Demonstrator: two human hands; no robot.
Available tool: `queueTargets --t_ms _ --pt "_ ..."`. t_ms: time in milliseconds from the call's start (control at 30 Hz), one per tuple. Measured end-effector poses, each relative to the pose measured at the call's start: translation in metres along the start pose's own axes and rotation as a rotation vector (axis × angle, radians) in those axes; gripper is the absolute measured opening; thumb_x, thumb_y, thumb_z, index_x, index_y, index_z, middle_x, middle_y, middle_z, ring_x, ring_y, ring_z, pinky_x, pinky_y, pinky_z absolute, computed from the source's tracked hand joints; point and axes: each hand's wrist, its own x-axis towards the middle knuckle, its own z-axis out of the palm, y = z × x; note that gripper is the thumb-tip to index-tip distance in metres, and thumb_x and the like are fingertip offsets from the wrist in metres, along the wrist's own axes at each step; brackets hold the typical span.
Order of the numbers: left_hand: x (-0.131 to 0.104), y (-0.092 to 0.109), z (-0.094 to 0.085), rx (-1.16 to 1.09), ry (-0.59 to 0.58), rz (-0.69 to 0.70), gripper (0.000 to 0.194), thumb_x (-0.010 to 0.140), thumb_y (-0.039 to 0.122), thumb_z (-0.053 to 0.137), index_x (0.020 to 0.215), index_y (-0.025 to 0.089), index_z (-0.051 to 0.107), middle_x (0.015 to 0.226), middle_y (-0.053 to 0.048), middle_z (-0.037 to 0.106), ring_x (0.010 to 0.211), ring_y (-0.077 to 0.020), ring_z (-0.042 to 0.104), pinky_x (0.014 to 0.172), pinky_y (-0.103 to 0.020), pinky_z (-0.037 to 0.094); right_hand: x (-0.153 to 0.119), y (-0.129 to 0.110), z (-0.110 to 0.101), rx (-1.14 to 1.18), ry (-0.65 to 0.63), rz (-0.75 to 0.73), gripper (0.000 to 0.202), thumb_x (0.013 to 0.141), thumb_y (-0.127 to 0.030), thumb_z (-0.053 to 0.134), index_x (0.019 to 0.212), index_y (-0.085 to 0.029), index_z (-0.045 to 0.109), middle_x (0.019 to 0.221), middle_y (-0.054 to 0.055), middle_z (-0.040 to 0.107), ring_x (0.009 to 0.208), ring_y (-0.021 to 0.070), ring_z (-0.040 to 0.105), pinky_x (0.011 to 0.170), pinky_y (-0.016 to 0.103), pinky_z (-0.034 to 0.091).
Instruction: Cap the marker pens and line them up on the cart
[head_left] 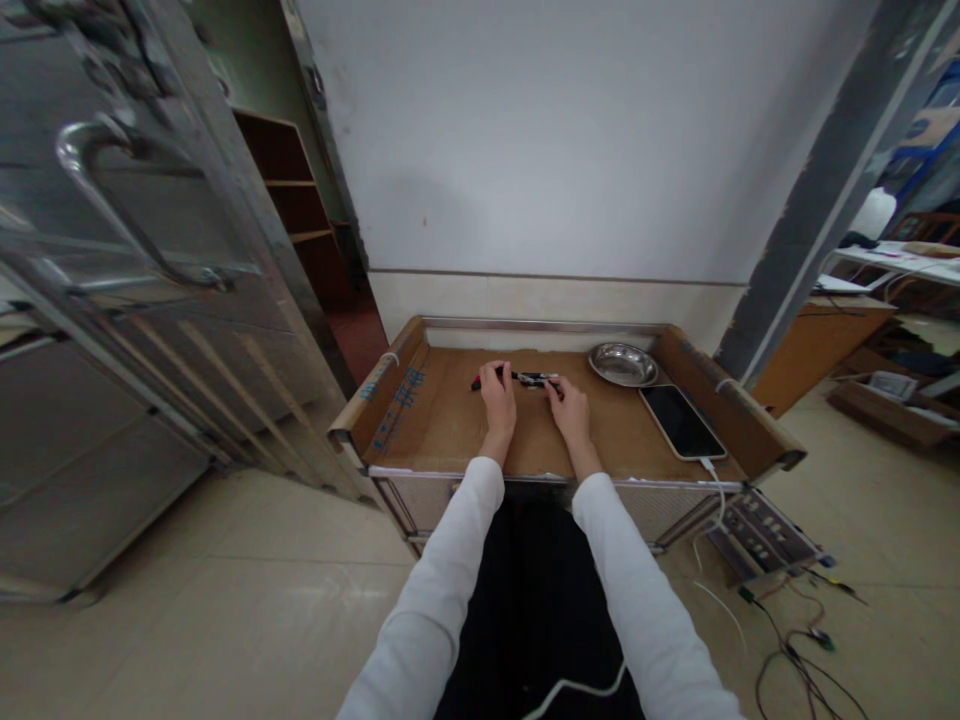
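The left hand (pixel 498 400) and right hand (pixel 571 408), set apart, pinch opposite halves of a black-and-white pen (pixel 531 379) above the brown cardboard-lined desk (pixel 450 432). From the right hand, a round silvery metal dish (pixel 624 366) lies at two o'clock, a black-screened phone (pixel 681 420) at three.

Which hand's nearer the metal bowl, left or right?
Right. The right hand is just to the left of the metal bowl and closer to the person, not touching it; the left hand is farther left, beyond the right hand.
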Motion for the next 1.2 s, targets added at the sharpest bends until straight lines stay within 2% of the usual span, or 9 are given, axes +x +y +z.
queueTargets --t_ms 133,267,367,467,667,867,933,1100,1200 --pt "0.000 -0.004 0.003 -0.014 -0.079 -0.003 0.017 0.092 0.034 0.046 0.087 0.019 0.052 0.088 -0.005 0.057 0.084 -0.0152 0.054 0.082 -0.030 0.043 0.000 0.000 -0.002 -0.079 0.062 0.081 0.033 0.094 -0.038 0.038 0.099 -0.018 0.064 0.094 0.010 0.070 0.080 0.0200 0.062 0.074 0.029 0.038" --pt "-0.002 -0.010 0.009 -0.050 -0.294 0.022 0.018 0.088 0.033 0.053 0.079 0.018 0.053 0.079 -0.002 0.058 0.074 -0.0133 0.054 0.073 -0.027 0.043 0.000 0.000 -0.002 -0.108 0.150 0.106 0.037 0.096 -0.039 0.033 0.099 -0.016 0.062 0.093 0.011 0.070 0.082 0.0199 0.061 0.079 0.030 0.035" --pt "-0.004 -0.014 0.011 -0.029 -0.430 0.024 0.019 0.088 0.032 0.054 0.075 0.018 0.053 0.075 -0.001 0.059 0.070 -0.0131 0.055 0.070 -0.026 0.043 0.000 -0.001 -0.002 -0.117 0.155 0.109 0.038 0.096 -0.040 0.031 0.100 -0.016 0.061 0.093 0.011 0.070 0.084 0.0197 0.060 0.082 0.031 0.033" --pt "-0.005 -0.015 0.010 0.040 -0.517 0.014 0.016 0.088 0.030 0.053 0.077 0.018 0.053 0.077 -0.002 0.060 0.073 -0.0142 0.057 0.071 -0.028 0.044 0.000 -0.002 -0.002 -0.123 0.145 0.118 0.040 0.097 -0.041 0.030 0.099 -0.016 0.061 0.093 0.011 0.069 0.085 0.0203 0.060 0.082 0.032 0.032" --pt "-0.007 -0.009 0.006 0.229 -0.560 0.092 0.011 0.087 0.026 0.054 0.080 0.018 0.054 0.084 -0.004 0.060 0.083 -0.0178 0.057 0.079 -0.032 0.044 0.000 -0.003 -0.003 -0.086 0.152 0.099 0.043 0.097 -0.044 0.027 0.099 -0.016 0.060 0.094 0.010 0.069 0.084 0.0199 0.060 0.082 0.031 0.032" --pt "-0.009 -0.004 0.006 0.354 -0.455 0.175 0.012 0.088 0.027 0.051 0.085 0.017 0.057 0.095 -0.011 0.057 0.098 -0.0234 0.054 0.091 -0.040 0.039 0.000 -0.004 -0.004 -0.094 0.135 0.109 0.041 0.097 -0.043 0.028 0.100 -0.017 0.060 0.094 0.010 0.069 0.083 0.0197 0.060 0.082 0.031 0.031" --pt "-0.010 0.000 0.005 0.374 -0.501 0.191 0.011 0.088 0.026 0.050 0.087 0.018 0.058 0.098 -0.010 0.057 0.102 -0.0239 0.053 0.093 -0.041 0.037 0.000 -0.003 -0.003 -0.098 0.140 0.097 0.043 0.097 -0.044 0.028 0.099 -0.016 0.060 0.094 0.011 0.069 0.082 0.0197 0.060 0.081 0.031 0.032" --pt "-0.011 0.011 -0.001 0.389 -0.746 0.230 0.015 0.081 0.016 0.050 0.089 0.021 0.060 0.104 -0.007 0.059 0.105 -0.0233 0.051 0.093 -0.041 0.034 0.001 -0.001 -0.001 -0.106 0.147 0.094 0.045 0.097 -0.045 0.025 0.100 -0.015 0.060 0.096 0.012 0.069 0.084 0.0195 0.060 0.082 0.031 0.031" --pt "-0.011 0.014 -0.002 0.368 -0.795 0.259 0.013 0.078 0.014 0.051 0.084 0.021 0.060 0.099 -0.006 0.061 0.102 -0.0242 0.052 0.091 -0.040 0.034 0.001 0.000 -0.001 -0.107 0.175 0.094 0.045 0.097 -0.045 0.025 0.099 -0.016 0.060 0.095 0.011 0.069 0.084 0.0195 0.060 0.082 0.031 0.031"
